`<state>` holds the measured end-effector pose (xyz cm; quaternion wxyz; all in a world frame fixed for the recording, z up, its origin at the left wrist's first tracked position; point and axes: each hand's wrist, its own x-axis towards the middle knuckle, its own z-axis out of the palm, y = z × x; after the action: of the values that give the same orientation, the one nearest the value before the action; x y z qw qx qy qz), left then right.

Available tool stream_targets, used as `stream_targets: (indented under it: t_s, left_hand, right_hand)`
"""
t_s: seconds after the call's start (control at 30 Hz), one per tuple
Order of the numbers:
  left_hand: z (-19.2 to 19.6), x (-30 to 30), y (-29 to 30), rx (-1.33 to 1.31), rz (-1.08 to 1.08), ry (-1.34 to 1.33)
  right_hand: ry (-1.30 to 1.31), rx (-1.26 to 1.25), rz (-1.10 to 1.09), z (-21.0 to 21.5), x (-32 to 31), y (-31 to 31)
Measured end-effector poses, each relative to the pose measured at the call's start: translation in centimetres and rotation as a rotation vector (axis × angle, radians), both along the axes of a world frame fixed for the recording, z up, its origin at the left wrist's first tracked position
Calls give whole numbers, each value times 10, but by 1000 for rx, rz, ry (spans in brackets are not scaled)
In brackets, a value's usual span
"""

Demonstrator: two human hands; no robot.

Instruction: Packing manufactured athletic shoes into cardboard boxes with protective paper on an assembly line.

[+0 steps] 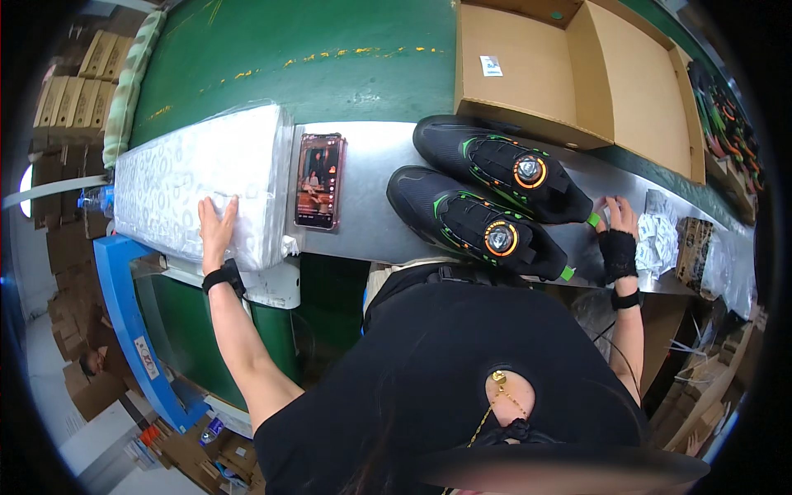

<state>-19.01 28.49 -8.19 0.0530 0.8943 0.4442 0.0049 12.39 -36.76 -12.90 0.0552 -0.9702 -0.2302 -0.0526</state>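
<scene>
My left hand (218, 224) lies on a stack of white patterned wrapping paper (177, 169) in clear plastic, its fingers apart. Two black cycling shoes with green and orange trim lie side by side in front of me, toes to the left; each has a round dial. At the heel of the farther shoe (495, 161), my right hand (619, 223), in a black wrist cover, closes its thumb and fingers on the green pull tab. The nearer shoe (470, 219) is untouched, its green tab pointing right.
An open cardboard box (528, 99) stands behind the shoes. Between paper and shoes, a phone (318, 181) lies on the metal tabletop (363, 165). Crumpled white paper (657, 243) sits right of my right hand. A blue-framed machine (124, 305) stands at the left, near a water bottle (95, 200).
</scene>
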Motion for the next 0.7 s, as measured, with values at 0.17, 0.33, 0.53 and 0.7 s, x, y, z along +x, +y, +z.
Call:
stream_targets:
  t_s: [0.17, 0.33, 0.53, 0.7]
  left_hand:
    - [0, 2, -11, -64, 59, 64]
    - [-8, 2, -6, -2, -6, -76]
    - [5, 29, -41, 325, -118, -107]
    - [2, 20, -32, 146, -177, -260]
  right_hand:
    - [3, -27, 13, 3, -16, 6]
    - [3, 115, 13, 16, -6, 17]
    - [-13, 182, 97, 18, -4, 23]
    - [54, 240, 146, 18, -3, 28]
